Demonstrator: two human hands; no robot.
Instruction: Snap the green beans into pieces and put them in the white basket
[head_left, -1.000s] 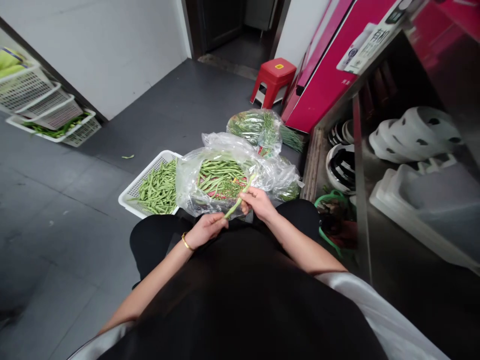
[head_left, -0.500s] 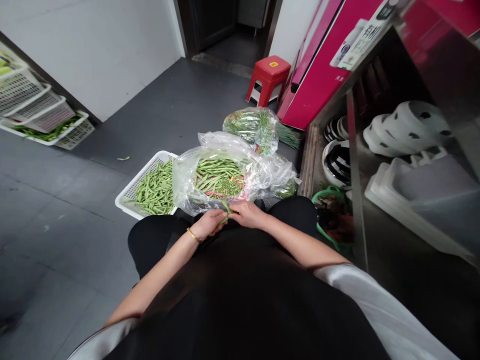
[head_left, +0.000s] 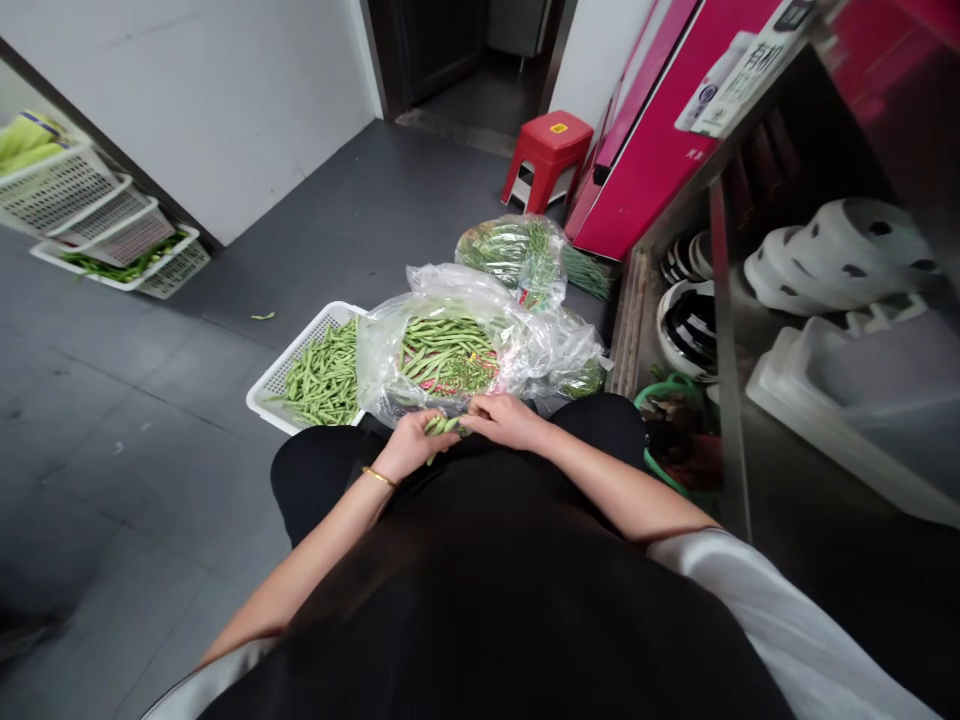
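Observation:
My left hand (head_left: 409, 443) and my right hand (head_left: 501, 420) meet over my lap, both closed on short green bean pieces (head_left: 441, 427) held between them. Just beyond the hands lies an open clear plastic bag (head_left: 390, 345) full of long green beans (head_left: 442, 350). To its left a white slotted basket (head_left: 271, 380) on the floor holds cut bean pieces (head_left: 324, 375). A gold bracelet (head_left: 377, 476) is on my left wrist.
Another bag of greens (head_left: 510, 250) lies farther back, near a red stool (head_left: 549, 150) and a pink cabinet (head_left: 652, 130). A steel shelf at right holds bowls (head_left: 686, 325) and white containers (head_left: 840, 260). Stacked white baskets (head_left: 112, 235) stand at far left. A green basket (head_left: 660, 395) sits by my right knee.
A second ago my hands held one long bean stretched between them. They have come together, and the bean is now short pieces bunched in both hands.

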